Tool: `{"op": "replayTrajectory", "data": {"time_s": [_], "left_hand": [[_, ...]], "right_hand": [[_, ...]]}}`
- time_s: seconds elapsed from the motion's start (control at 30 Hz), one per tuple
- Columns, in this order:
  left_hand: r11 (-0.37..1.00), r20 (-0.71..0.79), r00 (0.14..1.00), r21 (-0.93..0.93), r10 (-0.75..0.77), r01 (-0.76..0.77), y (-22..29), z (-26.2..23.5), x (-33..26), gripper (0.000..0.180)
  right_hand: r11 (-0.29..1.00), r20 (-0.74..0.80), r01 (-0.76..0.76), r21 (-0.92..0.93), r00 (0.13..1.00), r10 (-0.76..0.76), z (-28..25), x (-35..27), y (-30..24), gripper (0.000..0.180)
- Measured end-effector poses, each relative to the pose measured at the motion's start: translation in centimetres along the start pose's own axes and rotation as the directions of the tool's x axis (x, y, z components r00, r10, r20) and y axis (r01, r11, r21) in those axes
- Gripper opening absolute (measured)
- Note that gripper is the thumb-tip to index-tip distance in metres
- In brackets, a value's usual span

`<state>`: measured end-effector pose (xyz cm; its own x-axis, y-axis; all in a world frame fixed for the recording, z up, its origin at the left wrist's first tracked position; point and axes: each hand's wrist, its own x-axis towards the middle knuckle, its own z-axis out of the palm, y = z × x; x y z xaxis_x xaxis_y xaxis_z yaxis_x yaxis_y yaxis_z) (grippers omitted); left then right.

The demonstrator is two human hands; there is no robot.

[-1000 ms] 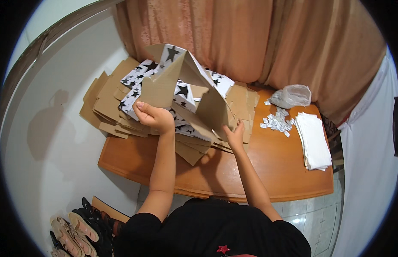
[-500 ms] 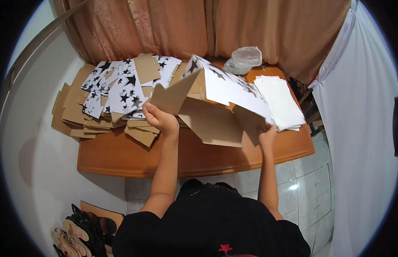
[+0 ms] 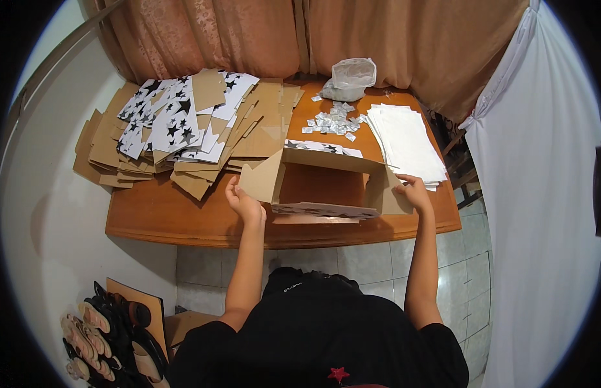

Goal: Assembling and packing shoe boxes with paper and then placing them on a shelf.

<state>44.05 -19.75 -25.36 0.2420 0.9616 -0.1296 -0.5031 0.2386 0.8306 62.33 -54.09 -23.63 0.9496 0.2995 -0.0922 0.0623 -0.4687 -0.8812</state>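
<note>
A cardboard box, opened into a four-sided frame, stands at the middle of the table near its front edge. Its outside is white with black stars and its inside is plain brown; the wooden tabletop shows through it. At its left end, the fingers of my left hand are closed at the edge of an outspread flap, partly hidden from view. My right hand pinches the flap at the right end between thumb and fingers.
Flattened star-patterned cardboard is piled on the table's left. Several small silvery packets lie scattered before a clear plastic bag. A stack of white sheets is at the right. Shoes stand on the floor, lower left.
The box has come down from a tilted position in the air to the table, and its opening is squared out. Both hands have moved with it, uncovering the small packets behind.
</note>
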Motion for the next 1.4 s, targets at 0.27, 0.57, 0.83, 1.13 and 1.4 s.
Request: {"op": "replayTrajectory", "data": {"time_s": [0.27, 0.57, 0.83, 1.13, 1.4], "left_hand": [[0.982, 0.266, 0.964, 0.185, -0.014, -0.037, -3.8, -2.9, 2.1, 0.023], [0.724, 0.373, 0.922, 0.607, 0.105, -0.328, -3.6, -4.6, 0.8, 0.021], [-0.104, 0.612, 0.788, 0.781, -0.067, -0.616, 1.5, -0.5, -2.1, 0.056], [-0.044, 0.413, 0.573, 0.784, -0.708, -0.619, -1.5, -0.6, 0.0, 0.145], [-0.024, 0.638, 0.614, 0.684, -0.465, -0.729, -2.6, -2.8, -1.9, 0.146]], "right_hand": [[0.998, 0.038, -0.011, 0.056, 0.999, 0.009, 0.5, 3.4, 2.4, 0.03], [0.999, 0.026, 0.013, -0.039, 1.0, -0.012, 1.3, 3.7, 4.0, 0.028], [0.806, -0.195, -0.08, -0.587, 0.98, -0.044, 3.4, 1.2, 1.3, 0.025], [0.714, -0.184, -0.081, -0.696, 0.981, -0.068, 7.2, 0.8, 1.8, 0.044], [0.883, -0.097, -0.016, -0.469, 0.995, -0.034, 6.6, 1.8, 1.5, 0.077]]}}
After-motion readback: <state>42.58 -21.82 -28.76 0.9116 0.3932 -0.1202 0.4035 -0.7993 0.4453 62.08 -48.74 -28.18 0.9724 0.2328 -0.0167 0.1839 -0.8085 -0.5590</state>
